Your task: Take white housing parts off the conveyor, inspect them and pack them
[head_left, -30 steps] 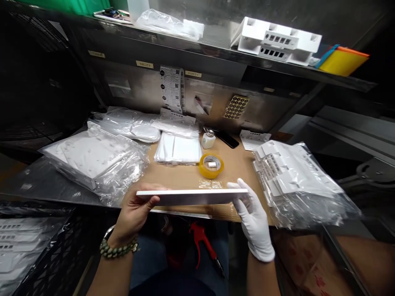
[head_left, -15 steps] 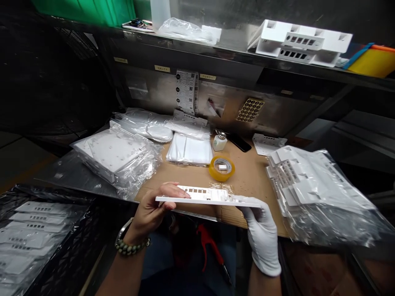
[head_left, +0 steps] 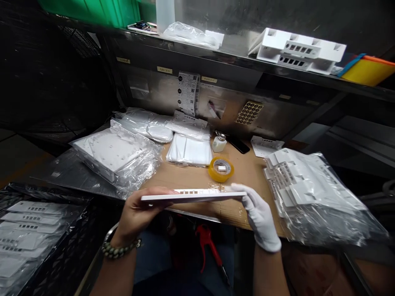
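fingers: left hand (head_left: 135, 213) bare, right hand (head_left: 259, 218) gloved, each pinching one end of the white panel (head_left: 193, 196)
panel: held flat, edge-on, above the bench (head_left: 247, 172) front edge
nearby: yellow tape roll (head_left: 221, 169) just behind; bagged white parts (head_left: 311, 193) on the right

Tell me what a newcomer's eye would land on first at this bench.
First, the long white panel held nearly edge-on just above the bench's front edge, gripped at its ends by the bare left hand and the white-gloved right hand. Next, the roll of yellow tape on the cardboard mat just behind it. Then the heap of bagged white parts at the right.
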The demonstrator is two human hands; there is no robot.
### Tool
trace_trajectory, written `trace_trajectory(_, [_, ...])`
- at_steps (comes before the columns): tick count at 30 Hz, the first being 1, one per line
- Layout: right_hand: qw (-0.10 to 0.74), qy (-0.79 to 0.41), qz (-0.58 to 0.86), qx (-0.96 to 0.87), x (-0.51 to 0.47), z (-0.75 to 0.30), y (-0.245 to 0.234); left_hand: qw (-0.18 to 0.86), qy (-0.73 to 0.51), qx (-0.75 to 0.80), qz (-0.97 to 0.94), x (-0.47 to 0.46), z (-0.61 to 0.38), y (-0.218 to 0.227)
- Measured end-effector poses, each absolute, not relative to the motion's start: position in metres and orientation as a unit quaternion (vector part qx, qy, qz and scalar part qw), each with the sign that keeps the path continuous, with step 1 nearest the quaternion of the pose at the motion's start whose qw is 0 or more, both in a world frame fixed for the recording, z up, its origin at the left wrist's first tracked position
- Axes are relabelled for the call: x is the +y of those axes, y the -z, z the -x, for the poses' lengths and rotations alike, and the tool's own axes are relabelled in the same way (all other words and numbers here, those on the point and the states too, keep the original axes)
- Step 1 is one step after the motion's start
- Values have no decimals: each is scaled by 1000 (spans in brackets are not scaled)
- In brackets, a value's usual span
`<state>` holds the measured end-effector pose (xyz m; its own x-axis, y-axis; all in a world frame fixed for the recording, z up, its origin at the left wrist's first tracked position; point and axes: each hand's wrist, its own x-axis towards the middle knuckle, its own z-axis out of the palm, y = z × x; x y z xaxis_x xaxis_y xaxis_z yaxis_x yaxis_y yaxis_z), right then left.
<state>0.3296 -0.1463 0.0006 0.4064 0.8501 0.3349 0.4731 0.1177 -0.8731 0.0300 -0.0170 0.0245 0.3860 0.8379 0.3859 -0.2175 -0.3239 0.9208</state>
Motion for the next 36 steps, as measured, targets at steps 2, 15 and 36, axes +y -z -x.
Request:
trace_trajectory(2, [392,-123,702,-582,-111,-352,-17,481,-553,277,-621,-18,-19,-26])
trace_trajectory(15, [43,-13,771,-635,13,-392,-27,323,-605,334,-647,1,14,12])
trace_trajectory(36, [53,83,834,-544,116,-441,-58,237,-662,280,-653,21,-25,14])
